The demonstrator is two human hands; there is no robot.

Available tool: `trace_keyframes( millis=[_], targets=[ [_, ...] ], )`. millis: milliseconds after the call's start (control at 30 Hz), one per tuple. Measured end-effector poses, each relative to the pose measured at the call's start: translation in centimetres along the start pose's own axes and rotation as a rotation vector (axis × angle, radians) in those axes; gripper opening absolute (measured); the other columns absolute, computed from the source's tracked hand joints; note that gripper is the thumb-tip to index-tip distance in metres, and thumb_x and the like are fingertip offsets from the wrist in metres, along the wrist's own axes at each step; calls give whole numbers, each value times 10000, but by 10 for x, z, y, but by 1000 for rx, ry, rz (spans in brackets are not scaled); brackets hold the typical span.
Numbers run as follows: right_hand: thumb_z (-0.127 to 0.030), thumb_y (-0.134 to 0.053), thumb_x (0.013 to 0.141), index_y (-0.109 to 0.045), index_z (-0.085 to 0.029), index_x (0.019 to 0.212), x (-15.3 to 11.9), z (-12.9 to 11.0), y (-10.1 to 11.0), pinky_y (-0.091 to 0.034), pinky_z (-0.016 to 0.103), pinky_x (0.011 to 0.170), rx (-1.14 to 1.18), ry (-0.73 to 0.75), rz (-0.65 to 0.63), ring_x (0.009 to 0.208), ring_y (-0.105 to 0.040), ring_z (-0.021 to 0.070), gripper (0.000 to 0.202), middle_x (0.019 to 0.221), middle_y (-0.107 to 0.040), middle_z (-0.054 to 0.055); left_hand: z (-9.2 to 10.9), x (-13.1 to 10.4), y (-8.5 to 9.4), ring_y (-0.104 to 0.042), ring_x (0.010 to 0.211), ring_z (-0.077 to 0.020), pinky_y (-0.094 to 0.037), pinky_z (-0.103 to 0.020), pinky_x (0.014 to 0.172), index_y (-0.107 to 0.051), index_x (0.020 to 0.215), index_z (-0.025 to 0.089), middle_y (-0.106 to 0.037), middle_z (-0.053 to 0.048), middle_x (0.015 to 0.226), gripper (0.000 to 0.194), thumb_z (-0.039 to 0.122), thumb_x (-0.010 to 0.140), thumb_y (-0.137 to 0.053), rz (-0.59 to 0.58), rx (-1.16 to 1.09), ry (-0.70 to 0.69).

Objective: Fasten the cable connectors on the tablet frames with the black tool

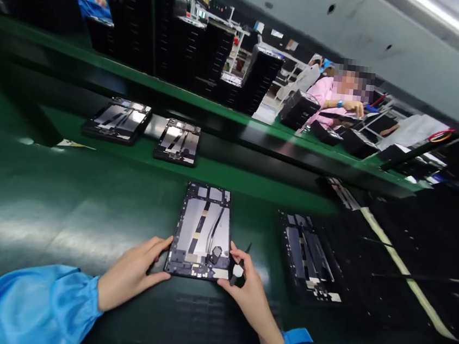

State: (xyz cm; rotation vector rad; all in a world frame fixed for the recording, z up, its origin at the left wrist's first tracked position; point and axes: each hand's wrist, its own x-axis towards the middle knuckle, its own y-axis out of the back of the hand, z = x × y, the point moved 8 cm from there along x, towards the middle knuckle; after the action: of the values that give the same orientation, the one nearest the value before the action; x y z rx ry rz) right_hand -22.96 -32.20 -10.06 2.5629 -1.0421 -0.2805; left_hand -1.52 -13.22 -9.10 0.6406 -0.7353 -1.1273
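Two hands [131, 272] [249, 288], one tablet [191, 225] held between

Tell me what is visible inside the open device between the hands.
The open device shows a pale plate, a dark banded strip, a thin dark curved piece and a small dark block. What lies beneath them is covered.

- surface [66, 204]: smooth, pretty glossy, kinda rubbery-looking
- open device [207, 232]: plastic-looking frame [190, 190], smooth metallic-looking panel [188, 225] inside
- sleeve [39, 297]: wrinkly cloth, slight sheen tbh
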Motion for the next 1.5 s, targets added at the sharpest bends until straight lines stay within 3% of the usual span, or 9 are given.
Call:
trace_keyframes(
  millis=[133,233,300,500,700,900,1100,1267,1500],
  targets=[
    [-214,-758,840,-639,-255,1237,-10,-22,-6,-548,466,1078,-100,129,68,1291,-655,307,416,1433,-662,109,18,4,14,-693,1017,-236,-569,-299,846,-558,1390,220,-673,-86,1224,505,490,978,-669,41,20,-65],
    [-168,-671,932,-678,-268,1196,-13,-51,-30,-549,425,1075,-100,299,7,1251,-679,270,282,1316,-732,79,34,7,11,-674,884,-194,-533,-269,759,-667,1100,217,-688,-41,1007,216,390,1061,-544,43,14,-152],
    [-125,-634,953,-691,-271,1185,-11,-67,-51,-562,401,1032,-100,382,-71,1213,-691,260,280,1240,-759,71,38,10,7,-651,833,-175,-506,-254,722,-674,984,215,-672,-24,929,234,311,1083,-485,36,-20,-166],
    [-73,-661,918,-692,-229,985,2,-85,-84,-548,332,779,-148,439,-130,860,-706,226,173,917,-752,37,26,20,-2,-594,656,-122,-456,-217,595,-683,833,203,-633,9,800,249,286,1027,-550,-40,-274,34],
    [-79,-659,905,-674,-228,1020,7,-84,-81,-532,313,780,-93,398,-113,847,-698,213,189,892,-746,24,36,18,5,-642,787,-147,-482,-239,712,-701,1044,230,-720,1,888,235,345,1092,-501,29,-192,-128],
    [-97,-685,911,-674,-236,1025,7,-88,-81,-522,322,813,-88,412,-166,844,-694,211,180,860,-744,10,40,16,6,-626,810,-147,-469,-244,714,-706,977,218,-705,-10,891,272,342,1101,-498,23,-78,-211],
    [-75,-644,924,-667,-235,1040,3,-86,-83,-516,332,779,-104,450,-94,835,-685,220,199,881,-743,23,56,11,11,-553,760,-175,-409,-282,645,-661,888,195,-630,-23,845,322,271,1111,-442,81,149,-258],
    [-39,-554,948,-684,-244,1088,-4,-89,-89,-524,349,736,-217,551,-73,832,-669,242,280,927,-733,56,67,-9,12,-579,859,-216,-440,-350,750,-636,1242,156,-694,-74,1063,343,57,1047,-370,100,474,-431],
    [-13,-520,940,-692,-243,1120,-5,-92,-91,-538,352,718,-254,566,-86,831,-669,250,339,906,-718,60,41,-25,4,-625,952,-212,-490,-340,857,-496,1488,258,-692,-71,1240,506,72,1030,-387,57,441,-383]
  ],
)
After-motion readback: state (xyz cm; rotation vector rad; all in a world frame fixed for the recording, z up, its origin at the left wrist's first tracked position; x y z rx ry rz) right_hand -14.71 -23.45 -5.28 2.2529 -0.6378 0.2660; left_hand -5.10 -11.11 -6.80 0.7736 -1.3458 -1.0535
